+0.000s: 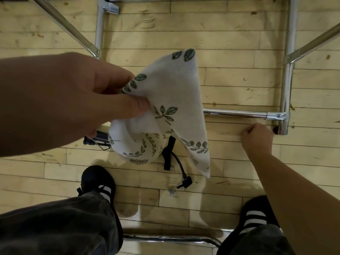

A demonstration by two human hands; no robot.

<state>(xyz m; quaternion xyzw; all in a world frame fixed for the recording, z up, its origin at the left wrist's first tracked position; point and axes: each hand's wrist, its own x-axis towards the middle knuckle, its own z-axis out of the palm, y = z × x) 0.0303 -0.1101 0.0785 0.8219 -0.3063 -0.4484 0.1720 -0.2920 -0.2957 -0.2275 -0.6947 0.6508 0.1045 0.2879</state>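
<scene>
A white cloth (171, 100) printed with green leaves hangs in the air above the wooden floor. My left hand (77, 100) pinches its upper edge between thumb and fingers, close to the camera. The cloth droops in folds down to about knee height. My right hand (257, 138) is lower and to the right, near the floor, with its fingers curled into a fist; I see nothing in it. It sits just below a chrome crossbar (237, 114).
Chrome tube legs and braces (287, 74) of a frame stand around me. A black cable with a plug (181, 172) and a black clip-like item (97, 139) lie on the plank floor. My two black shoes (99, 183) flank a low chrome bar (171, 238).
</scene>
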